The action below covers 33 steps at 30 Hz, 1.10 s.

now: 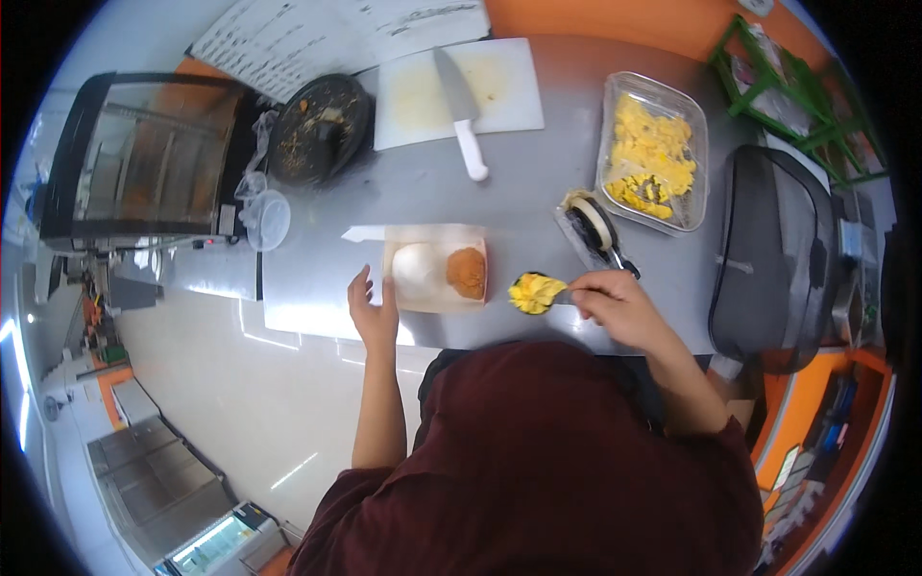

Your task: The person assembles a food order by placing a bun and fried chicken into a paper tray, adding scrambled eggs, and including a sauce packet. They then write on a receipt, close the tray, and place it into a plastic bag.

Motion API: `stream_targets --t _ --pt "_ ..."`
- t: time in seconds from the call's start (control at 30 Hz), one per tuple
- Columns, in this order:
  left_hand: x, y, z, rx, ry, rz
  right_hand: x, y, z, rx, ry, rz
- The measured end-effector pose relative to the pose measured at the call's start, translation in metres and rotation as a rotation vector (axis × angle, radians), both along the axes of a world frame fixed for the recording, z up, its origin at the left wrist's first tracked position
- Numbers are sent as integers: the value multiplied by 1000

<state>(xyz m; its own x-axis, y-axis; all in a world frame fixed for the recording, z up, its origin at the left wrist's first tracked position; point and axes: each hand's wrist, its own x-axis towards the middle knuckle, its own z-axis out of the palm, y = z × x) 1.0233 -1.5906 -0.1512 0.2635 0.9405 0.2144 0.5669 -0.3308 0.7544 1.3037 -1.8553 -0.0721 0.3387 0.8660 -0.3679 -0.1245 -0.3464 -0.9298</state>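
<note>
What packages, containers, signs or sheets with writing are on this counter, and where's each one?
White printed sheet: rectangular, far edge, behind the white cutting board.
Clear plastic tub: rectangular, far right, holding yellow food.
Beige takeaway box: square, open, centre, near both hands.
Clear round lid: left, beside the glass cabinet.

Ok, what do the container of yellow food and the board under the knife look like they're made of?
The container looks like clear plastic or glass: the yellow food shows through its walls. The board looks like matte white plastic, flat, faintly stained beside the knife.
</note>
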Motion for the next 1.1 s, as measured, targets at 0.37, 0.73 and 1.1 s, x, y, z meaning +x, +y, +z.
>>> stream_targets --t 0.37,0.73,1.1 --pt "-4 -4 -24 44 362 -102 -41 69 -20 -74 246 54" --pt "-10 -18 -20 -176 196 -337 -53 98 -36 84 70 31" --pt "-12 -33 -4 -300 23 -169 -111 161 -67 208 -1110 513"
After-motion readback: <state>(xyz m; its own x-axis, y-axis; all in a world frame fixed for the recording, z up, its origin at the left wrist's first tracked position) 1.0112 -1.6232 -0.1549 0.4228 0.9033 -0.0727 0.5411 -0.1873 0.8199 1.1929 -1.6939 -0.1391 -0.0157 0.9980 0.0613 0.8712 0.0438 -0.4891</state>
